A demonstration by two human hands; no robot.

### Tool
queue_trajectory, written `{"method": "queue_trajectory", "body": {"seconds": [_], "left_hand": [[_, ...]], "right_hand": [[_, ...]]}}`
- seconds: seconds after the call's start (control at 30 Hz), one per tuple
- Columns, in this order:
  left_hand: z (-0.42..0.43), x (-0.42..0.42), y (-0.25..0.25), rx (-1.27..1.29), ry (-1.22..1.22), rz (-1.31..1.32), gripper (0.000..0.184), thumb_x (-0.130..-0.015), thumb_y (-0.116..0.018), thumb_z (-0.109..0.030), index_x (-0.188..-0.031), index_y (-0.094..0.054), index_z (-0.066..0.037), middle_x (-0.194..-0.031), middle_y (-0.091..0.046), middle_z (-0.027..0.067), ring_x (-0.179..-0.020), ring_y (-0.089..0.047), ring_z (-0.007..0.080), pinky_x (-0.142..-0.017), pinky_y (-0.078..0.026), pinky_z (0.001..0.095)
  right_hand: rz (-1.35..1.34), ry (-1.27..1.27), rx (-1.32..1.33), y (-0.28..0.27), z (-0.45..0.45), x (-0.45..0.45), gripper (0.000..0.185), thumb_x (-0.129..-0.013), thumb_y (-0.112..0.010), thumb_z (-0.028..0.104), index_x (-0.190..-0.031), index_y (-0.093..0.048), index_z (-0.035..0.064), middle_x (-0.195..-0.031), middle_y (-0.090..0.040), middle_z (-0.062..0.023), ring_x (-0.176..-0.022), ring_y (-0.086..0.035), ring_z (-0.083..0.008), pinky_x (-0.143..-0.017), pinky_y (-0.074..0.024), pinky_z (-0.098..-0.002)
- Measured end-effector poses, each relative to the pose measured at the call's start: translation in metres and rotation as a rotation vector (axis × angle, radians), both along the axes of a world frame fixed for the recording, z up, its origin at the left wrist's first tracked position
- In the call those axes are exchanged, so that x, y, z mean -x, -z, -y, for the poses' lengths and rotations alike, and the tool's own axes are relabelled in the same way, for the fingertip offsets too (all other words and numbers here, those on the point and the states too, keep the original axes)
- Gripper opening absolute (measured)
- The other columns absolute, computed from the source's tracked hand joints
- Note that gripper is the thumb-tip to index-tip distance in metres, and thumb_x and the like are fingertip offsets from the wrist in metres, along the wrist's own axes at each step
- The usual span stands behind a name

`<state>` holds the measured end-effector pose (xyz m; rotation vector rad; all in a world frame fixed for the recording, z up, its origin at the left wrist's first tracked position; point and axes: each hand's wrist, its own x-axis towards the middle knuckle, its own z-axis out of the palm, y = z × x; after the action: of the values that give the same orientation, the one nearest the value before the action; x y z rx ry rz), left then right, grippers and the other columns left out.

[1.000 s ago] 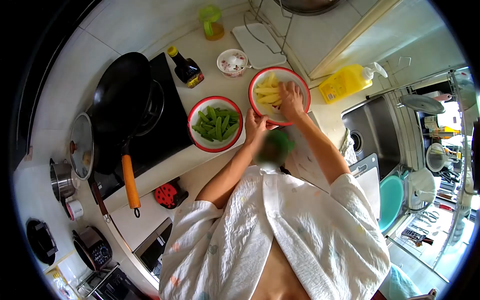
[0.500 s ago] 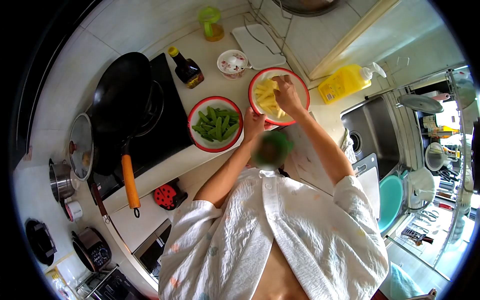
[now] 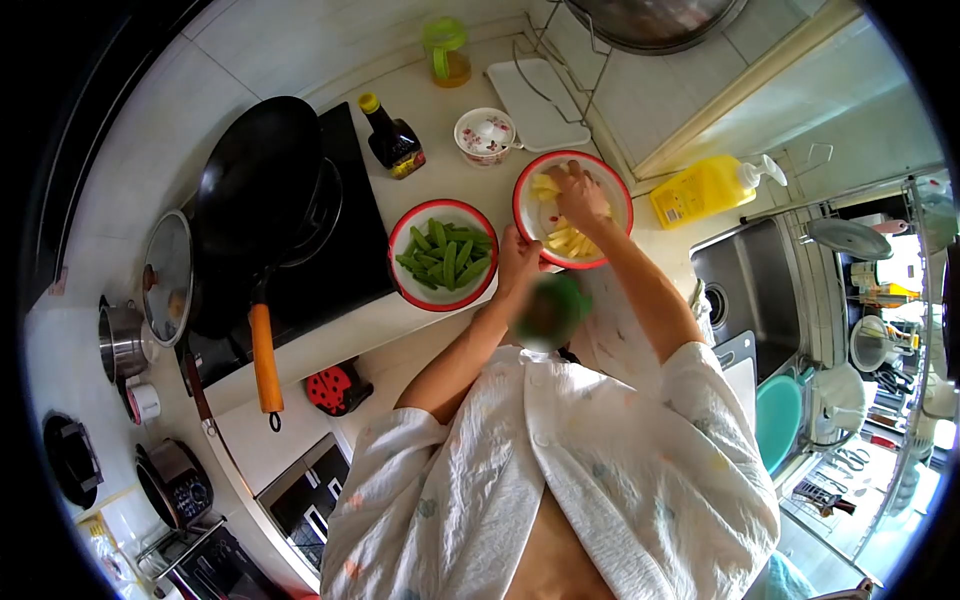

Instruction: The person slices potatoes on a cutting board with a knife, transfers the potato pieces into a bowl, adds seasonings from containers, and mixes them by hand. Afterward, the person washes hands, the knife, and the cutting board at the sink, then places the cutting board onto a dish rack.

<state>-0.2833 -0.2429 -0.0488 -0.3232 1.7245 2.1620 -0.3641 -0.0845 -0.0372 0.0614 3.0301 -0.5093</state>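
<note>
My left hand (image 3: 518, 258) is closed on the near left rim of a white enamel plate with a red rim (image 3: 622, 222). Inside that plate lie pale yellow strips (image 3: 568, 241) that look like cut potato, some near the front and a few at the upper left. My right hand (image 3: 582, 197) reaches into the plate, its fingers bent down around strips near the far side; the fingertips are partly hidden. Just left of my left hand, a second red-rimmed plate (image 3: 401, 234) holds green pea pods (image 3: 445, 254).
A black wok (image 3: 250, 185) with a wooden handle (image 3: 264, 350) sits on the hob at left. Behind the plates stand a dark sauce bottle (image 3: 396, 148), a floral lidded pot (image 3: 485, 135) and a white tray (image 3: 535, 100). A yellow pump bottle (image 3: 700, 192) and a sink (image 3: 750, 270) are at right.
My right hand has pushed further into the plate, and the strips now lie in separate groups with bare plate between them. My left hand keeps the rim. The view has shifted slightly.
</note>
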Motion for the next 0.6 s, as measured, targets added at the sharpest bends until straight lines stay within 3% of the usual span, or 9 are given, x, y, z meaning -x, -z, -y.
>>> {"method": "queue_trajectory", "body": {"seconds": [0.07, 0.13, 0.23, 0.27, 0.33, 0.37, 0.6], "left_hand": [[0.002, 0.002, 0.005, 0.035, -0.005, -0.010, 0.021, -0.085, -0.057, -0.001, -0.103, -0.048, 0.000, -0.090, -0.059, 0.0121, -0.072, -0.065, 0.0192, -0.054, -0.059, 0.0308], [0.003, 0.004, 0.009, 0.059, -0.013, -0.014, 0.019, -0.085, -0.057, -0.002, -0.101, -0.049, 0.000, -0.089, -0.060, 0.0118, -0.071, -0.065, 0.0188, -0.053, -0.059, 0.0300], [0.002, 0.006, 0.012, 0.081, 0.004, -0.032, 0.019, -0.084, -0.056, -0.001, -0.101, -0.047, 0.000, -0.089, -0.060, 0.0111, -0.069, -0.065, 0.0185, -0.054, -0.059, 0.0307], [0.002, 0.006, 0.011, 0.081, 0.005, -0.033, 0.019, -0.084, -0.056, -0.001, -0.101, -0.047, 0.000, -0.089, -0.060, 0.0111, -0.069, -0.065, 0.0185, -0.054, -0.059, 0.0307], [0.003, 0.004, 0.004, 0.050, 0.020, 0.001, 0.021, -0.084, -0.055, -0.001, -0.103, -0.047, 0.000, -0.089, -0.059, 0.0105, -0.069, -0.065, 0.0181, -0.055, -0.060, 0.0312], [0.003, 0.004, 0.002, 0.050, 0.020, -0.003, 0.021, -0.084, -0.055, -0.001, -0.103, -0.047, 0.000, -0.089, -0.059, 0.0105, -0.069, -0.065, 0.0181, -0.055, -0.060, 0.0312], [0.003, 0.000, 0.001, -0.030, 0.007, -0.009, 0.022, -0.085, -0.055, -0.001, -0.105, -0.047, -0.001, -0.092, -0.059, 0.0108, -0.069, -0.065, 0.0183, -0.053, -0.059, 0.0313]], "right_hand": [[-0.003, -0.025, 0.103, -0.002, -0.013, 0.001, 0.054, -0.071, -0.065, 0.004, -0.122, -0.056, 0.0191, -0.131, -0.046, -0.0121, -0.120, -0.048, -0.0369, -0.089, -0.0455, -0.0516], [-0.002, -0.173, 0.178, -0.020, -0.024, -0.007, 0.050, -0.073, -0.065, 0.011, -0.123, -0.058, 0.0183, -0.132, -0.044, -0.0114, -0.122, -0.046, -0.0345, -0.093, -0.0456, -0.0481], [-0.025, -0.366, 0.002, -0.022, -0.026, -0.030, 0.064, -0.069, -0.071, 0.017, -0.129, -0.053, 0.0197, -0.135, -0.040, -0.0147, -0.126, -0.041, -0.0376, -0.092, -0.0453, -0.0518], [-0.026, -0.365, 0.001, -0.021, -0.024, -0.040, 0.064, -0.069, -0.071, 0.017, -0.129, -0.053, 0.0197, -0.135, -0.040, -0.0147, -0.126, -0.041, -0.0376, -0.092, -0.0453, -0.0518], [-0.124, -0.237, -0.124, -0.014, -0.016, -0.057, 0.081, -0.061, -0.078, 0.023, -0.135, -0.046, 0.0208, -0.137, -0.037, -0.0179, -0.128, -0.036, -0.0422, -0.092, -0.0439, -0.0551], [-0.152, -0.226, -0.038, -0.002, -0.015, -0.058, 0.088, -0.058, -0.079, 0.025, -0.138, -0.042, 0.0220, -0.136, -0.036, -0.0197, -0.125, -0.035, -0.0447, -0.091, -0.0425, -0.0583], [-0.217, -0.058, -0.101, 0.015, -0.006, -0.041, 0.071, -0.063, -0.072, 0.009, -0.129, -0.049, 0.0196, -0.125, -0.044, -0.0170, -0.112, -0.044, -0.0412, -0.087, -0.0476, -0.0504]]}}
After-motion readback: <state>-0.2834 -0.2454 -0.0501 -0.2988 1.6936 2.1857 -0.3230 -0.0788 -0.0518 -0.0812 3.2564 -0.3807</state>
